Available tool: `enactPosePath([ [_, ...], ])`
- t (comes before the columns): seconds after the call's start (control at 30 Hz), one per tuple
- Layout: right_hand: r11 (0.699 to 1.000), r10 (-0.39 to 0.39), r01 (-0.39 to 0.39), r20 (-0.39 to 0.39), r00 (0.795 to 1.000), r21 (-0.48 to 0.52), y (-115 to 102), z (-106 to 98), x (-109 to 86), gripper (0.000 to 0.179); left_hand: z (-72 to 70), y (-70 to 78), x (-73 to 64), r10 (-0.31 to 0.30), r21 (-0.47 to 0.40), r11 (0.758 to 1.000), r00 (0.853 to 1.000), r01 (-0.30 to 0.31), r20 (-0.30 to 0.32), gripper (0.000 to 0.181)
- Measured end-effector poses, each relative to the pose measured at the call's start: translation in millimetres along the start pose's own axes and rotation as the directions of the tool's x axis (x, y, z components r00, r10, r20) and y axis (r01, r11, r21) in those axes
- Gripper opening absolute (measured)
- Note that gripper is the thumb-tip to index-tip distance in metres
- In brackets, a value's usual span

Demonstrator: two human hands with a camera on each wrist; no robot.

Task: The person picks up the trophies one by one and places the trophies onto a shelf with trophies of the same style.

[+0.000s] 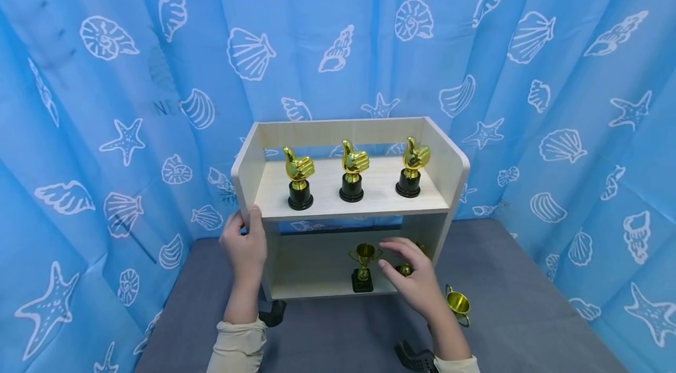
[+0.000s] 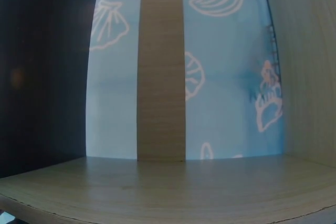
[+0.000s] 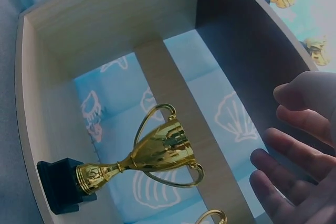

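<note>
My left hand (image 1: 245,247) grips the left side panel of a pale wooden two-tier shelf (image 1: 351,215), with its thumb at the front edge. A gold trophy cup (image 1: 364,255) with two handles and a black base stands upright on the lower tier. Beside it on the right is my right hand (image 1: 414,276), fingers spread, with nothing between them. The right wrist view shows the trophy's bowl apart from these fingertips. Another gold trophy (image 1: 405,269) on the lower tier is partly hidden behind my right hand. The left hand is out of the left wrist view.
Three gold thumbs-up trophies (image 1: 351,170) on black bases stand in a row on the upper tier. On the grey table (image 1: 507,291), right of the shelf, is another gold cup (image 1: 457,304), partly behind my forearm. A blue shell-patterned curtain (image 1: 338,21) hangs behind.
</note>
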State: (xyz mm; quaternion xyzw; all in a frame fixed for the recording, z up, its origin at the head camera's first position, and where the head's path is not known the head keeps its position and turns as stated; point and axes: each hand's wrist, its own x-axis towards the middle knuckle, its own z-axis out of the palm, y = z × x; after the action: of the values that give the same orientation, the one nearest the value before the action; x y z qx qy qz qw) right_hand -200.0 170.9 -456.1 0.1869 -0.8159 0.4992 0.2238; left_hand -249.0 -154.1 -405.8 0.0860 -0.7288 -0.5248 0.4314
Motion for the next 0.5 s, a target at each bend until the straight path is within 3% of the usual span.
enactPosePath([
  [0.27,0.999,-0.011,0.011,-0.009,1.000,-0.034,-3.7,-10.9,-14.8,0.032,-0.5,0.0,0.2,0.007,-0.004,1.000,1.000,-0.007,-0.002,0.039],
  [0.5,0.991,-0.002,-0.003,-0.032,0.999,-0.137,-4.8,-21.9,-34.2,0.035,0.2,-2.2,0.3,-0.004,0.000,1.000,1.000,0.004,0.002,0.039],
])
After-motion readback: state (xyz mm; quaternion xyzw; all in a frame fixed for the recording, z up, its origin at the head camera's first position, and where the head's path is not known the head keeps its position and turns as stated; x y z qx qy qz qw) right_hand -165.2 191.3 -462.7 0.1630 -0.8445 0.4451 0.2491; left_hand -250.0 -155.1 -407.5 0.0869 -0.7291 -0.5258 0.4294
